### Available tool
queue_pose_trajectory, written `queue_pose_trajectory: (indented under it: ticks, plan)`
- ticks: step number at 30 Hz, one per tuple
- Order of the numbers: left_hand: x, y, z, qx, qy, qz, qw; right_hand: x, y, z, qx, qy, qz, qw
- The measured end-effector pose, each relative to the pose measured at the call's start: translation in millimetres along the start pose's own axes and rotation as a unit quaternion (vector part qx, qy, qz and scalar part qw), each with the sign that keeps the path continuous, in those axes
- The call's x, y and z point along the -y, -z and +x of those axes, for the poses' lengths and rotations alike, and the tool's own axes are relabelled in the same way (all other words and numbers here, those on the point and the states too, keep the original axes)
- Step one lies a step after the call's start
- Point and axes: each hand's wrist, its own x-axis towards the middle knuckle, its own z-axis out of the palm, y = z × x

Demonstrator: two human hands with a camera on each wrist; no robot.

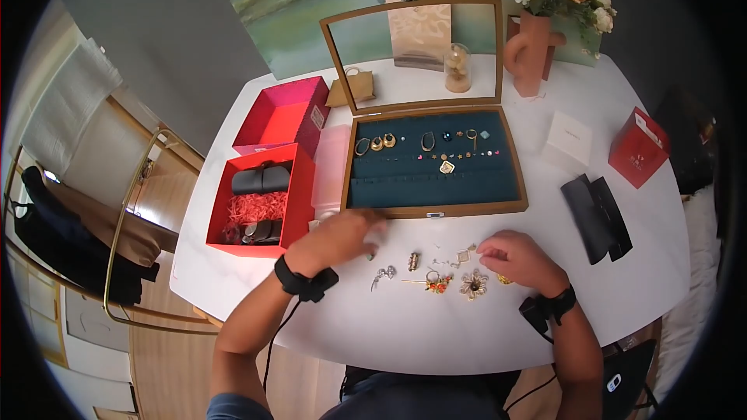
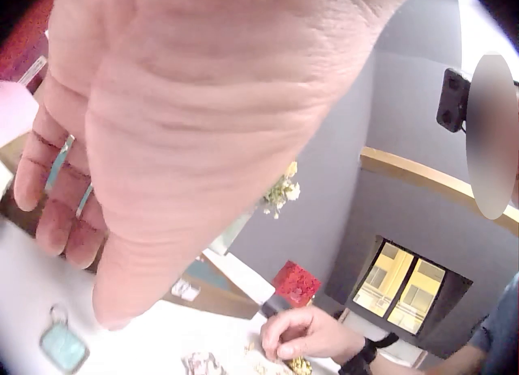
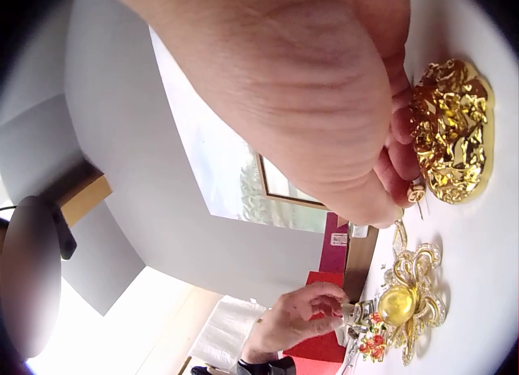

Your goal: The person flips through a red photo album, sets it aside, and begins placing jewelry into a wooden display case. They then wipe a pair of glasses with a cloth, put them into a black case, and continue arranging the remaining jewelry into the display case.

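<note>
My left hand (image 1: 334, 243), blurred in the head view, hovers by the display case's front left corner. Its loosely straight fingers hold nothing in the left wrist view, where a turquoise pendant (image 2: 65, 346) lies just below them. At the right, my right hand (image 1: 515, 257) pinches a small gold earring (image 3: 416, 191) between thumb and fingers. An ornate gold piece (image 3: 454, 131) lies beside that hand, mostly hidden under it from above. Left of it are a gold flower brooch (image 1: 474, 285), an orange floral piece (image 1: 440, 284), a banded ring (image 1: 414, 261) and silver earrings (image 1: 383, 276).
Behind the hands stands a lidded display case (image 1: 475, 208), raised open, with jewellery on dark green lining. A red box (image 1: 302, 187) and a pink box (image 1: 317, 120) stand left. At right are a black case (image 1: 593, 218), white box (image 1: 566, 140) and red box (image 1: 640, 148).
</note>
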Motion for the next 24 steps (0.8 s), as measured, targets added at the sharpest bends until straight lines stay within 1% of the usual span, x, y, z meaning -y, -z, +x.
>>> queue_pose_trajectory:
  ticks: [1, 2, 4, 6, 8, 10, 11, 13, 16, 20, 22, 23, 24]
  plan:
    - [4.8, 6.0, 4.7, -0.075, -0.027, 0.009, 0.997, -0.1, 0.0, -0.6, 0.001, -0.002, 0.001, 1.000]
    - [-1.9, 26.3, 12.8, -0.044, 0.004, 0.010, 0.999, -0.3, 0.0, -1.0, 0.002, -0.002, 0.000, 1.000]
    - [3.8, 44.2, 33.3, -0.050, 0.057, 0.022, 0.997, 0.0, -0.6, -0.5, -0.002, -0.007, 0.018, 1.000]
    - [21.7, 49.6, 62.8, -0.068, 0.064, 0.048, 0.994, 0.9, -0.1, -0.8, 0.000, -0.007, 0.019, 1.000]
    - [48.3, 37.8, 91.5, -0.085, 0.068, 0.073, 0.991, 0.4, -0.3, -2.3, 0.001, -0.009, 0.019, 1.000]
    - [74.0, 19.3, 119.9, -0.174, -0.030, 0.079, 0.981, -0.5, -0.1, -2.8, -0.008, 0.005, 0.021, 1.000]
    - [77.0, 17.0, 125.2, -0.173, -0.033, 0.079, 0.981, 0.5, 0.7, -2.6, -0.011, 0.004, 0.021, 1.000]
    - [85.0, 11.5, 132.1, -0.144, -0.019, 0.069, 0.987, 2.0, 1.9, -2.2, 0.003, 0.001, 0.002, 1.000]
    - [79.7, 17.2, 132.9, -0.126, -0.004, 0.057, 0.990, 0.1, 1.2, -1.3, 0.004, 0.007, 0.001, 1.000]
    - [80.3, 20.9, 135.1, -0.117, 0.004, 0.064, 0.991, 0.7, 1.5, -1.0, 0.005, 0.006, -0.008, 1.000]
    - [81.3, 22.2, 133.7, -0.118, -0.016, 0.033, 0.992, -0.6, 0.2, -1.3, 0.000, 0.004, 0.006, 1.000]
    - [81.3, 22.2, 133.0, -0.119, -0.016, 0.033, 0.992, -0.3, 0.2, -1.2, 0.001, 0.005, 0.005, 1.000]
    - [80.9, 21.9, 132.5, -0.125, -0.006, 0.005, 0.992, 0.1, 0.5, -1.0, 0.001, 0.005, 0.003, 1.000]
